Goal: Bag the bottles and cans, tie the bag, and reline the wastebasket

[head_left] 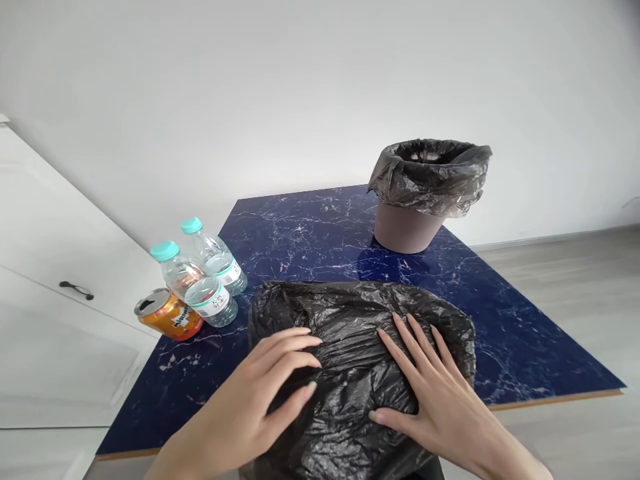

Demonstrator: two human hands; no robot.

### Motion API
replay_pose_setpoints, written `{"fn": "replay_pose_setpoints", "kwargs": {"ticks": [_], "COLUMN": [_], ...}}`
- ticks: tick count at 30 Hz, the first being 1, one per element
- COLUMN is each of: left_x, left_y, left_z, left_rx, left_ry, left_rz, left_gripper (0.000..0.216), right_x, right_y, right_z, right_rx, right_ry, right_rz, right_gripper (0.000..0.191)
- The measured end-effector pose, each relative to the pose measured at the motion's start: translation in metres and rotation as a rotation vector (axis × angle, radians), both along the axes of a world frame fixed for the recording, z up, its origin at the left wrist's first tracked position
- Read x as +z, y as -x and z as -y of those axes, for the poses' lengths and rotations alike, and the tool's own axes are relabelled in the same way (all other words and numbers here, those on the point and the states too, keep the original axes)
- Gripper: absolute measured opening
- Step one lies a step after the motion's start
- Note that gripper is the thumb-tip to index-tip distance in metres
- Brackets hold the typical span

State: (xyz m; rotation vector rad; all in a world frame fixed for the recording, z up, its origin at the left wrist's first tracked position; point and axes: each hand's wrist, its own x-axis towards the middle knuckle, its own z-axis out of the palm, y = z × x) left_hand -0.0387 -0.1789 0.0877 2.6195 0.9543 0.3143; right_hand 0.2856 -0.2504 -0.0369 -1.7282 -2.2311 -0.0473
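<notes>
A black plastic bag [350,400] lies spread over a wide, box-like form at the table's near edge; what is under it is mostly hidden. My right hand [435,387] rests on the bag's right part with fingers spread. On the left part, my left hand [270,393] touches or hovers just over the plastic, its fingers slightly bent and apart. I see nothing gripped in either hand.
On the blue marbled table [310,233], a mauve bin [405,229] with a black liner [435,183] stands at the back right. Two water bottles [213,300] [233,273] and an orange can [175,317] stand left. A white cabinet [55,320] adjoins the left side.
</notes>
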Motion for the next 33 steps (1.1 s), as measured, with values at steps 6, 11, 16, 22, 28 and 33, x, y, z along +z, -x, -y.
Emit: {"fn": "replay_pose_setpoints", "kwargs": {"ticks": [6,11,16,22,28,33], "left_x": [-0.036,-0.051,-0.037,-0.048,-0.071,-0.060], "left_y": [-0.008,0.024,0.061,0.070,0.044,0.030], "left_z": [-0.013,-0.014,0.007,0.032,0.038,0.033], "left_rx": [-0.115,-0.092,-0.082,-0.065,-0.070,-0.230], "left_ry": [0.006,-0.126,-0.235,-0.233,-0.356,-0.256], "left_rz": [-0.188,-0.220,-0.113,-0.223,-0.209,-0.152], "left_gripper": [0.091,0.093,0.067,0.098,0.102,0.095], "right_x": [0.004,0.014,0.012,-0.004,-0.005,0.001], "right_y": [-0.005,-0.027,-0.058,-0.071,-0.050,-0.048], "right_z": [0.001,0.009,0.027,0.033,0.032,0.037], "right_rx": [0.042,0.155,0.201,0.150,0.089,0.147], "right_ry": [0.085,0.153,0.126,0.025,-0.027,-0.037], "right_rz": [-0.020,-0.054,0.005,0.064,0.094,0.069], "right_gripper": [0.132,0.138,0.141,0.103,0.103,0.098]}}
